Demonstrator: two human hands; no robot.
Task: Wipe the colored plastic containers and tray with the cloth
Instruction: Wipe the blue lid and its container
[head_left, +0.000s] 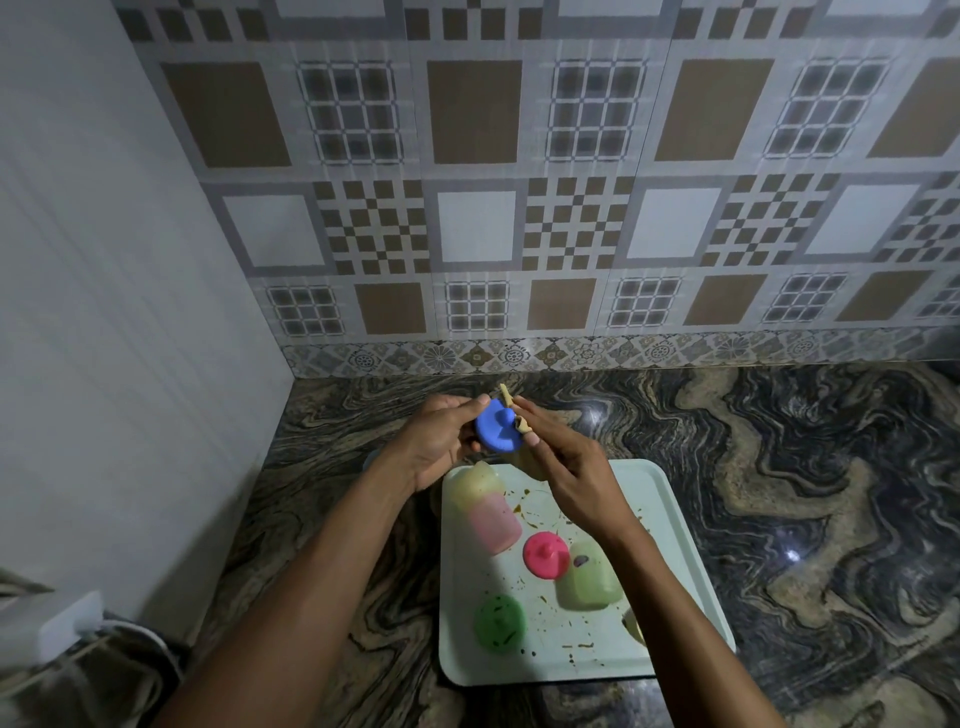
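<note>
- Left hand (436, 447) gripped a blue lid (493, 428) over the tray's (670, 499) far edge; right hand (566, 478) pinched the cloth (522, 423) against it.
- Counter (779, 467) stretched wide right of the tray.
- Pink jar (493, 522), green jar (589, 577), pink lid (545, 555) and green lid (500, 622) lay on the tray.

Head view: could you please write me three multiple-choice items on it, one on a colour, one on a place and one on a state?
1. The held lid in the left hand is: A blue, B green, C yellow.
2. The pink lid lies: A in the left hand, B on the tray, C on the floor.
3. The tray is: A spotless, B upside down, C speckled with brown stains.

Answers:
1. A: the lid in the curled fingers is plainly blue.
2. B: it sits on the tray's surface among the containers.
3. C: brown specks dot the tray's pale surface.
</note>
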